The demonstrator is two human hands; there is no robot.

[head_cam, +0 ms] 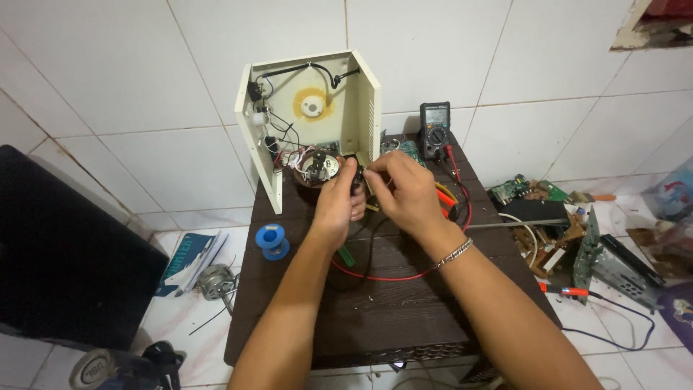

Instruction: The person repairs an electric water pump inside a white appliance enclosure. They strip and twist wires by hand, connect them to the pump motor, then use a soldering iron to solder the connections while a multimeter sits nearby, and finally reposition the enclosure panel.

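A: What are the hands working on?

B: The left hand (pixel 339 206) is curling its fingers around a small dark part (pixel 357 189), and the right hand (pixel 404 189) is pinching at the same part from 3 o'clock. The part itself is mostly hidden, so I cannot tell its shape. Both hands are meeting near the middle of the dark brown table (pixel 375 310), just at 5 o'clock of the round coil (pixel 317 167).

A: How is that coil looking?

B: It is sitting as a brown ring with a metal centre, with red, white and black wires running up from it into the cream metal housing (pixel 317 108), which is standing open at 12 o'clock against the tiled wall.

A: What is crowding the edges?

B: A black multimeter (pixel 435 128) is leaning at the back edge at 1 o'clock, its red lead (pixel 382 276) looping under the wrists. A blue solder spool (pixel 272 240) is lying at 9 o'clock near the left edge. Circuit boards (pixel 563 231) are piling up on the floor at 3 o'clock.

A: Any open room?

B: The near half of the table, at 6 o'clock, is lying bare under the forearms
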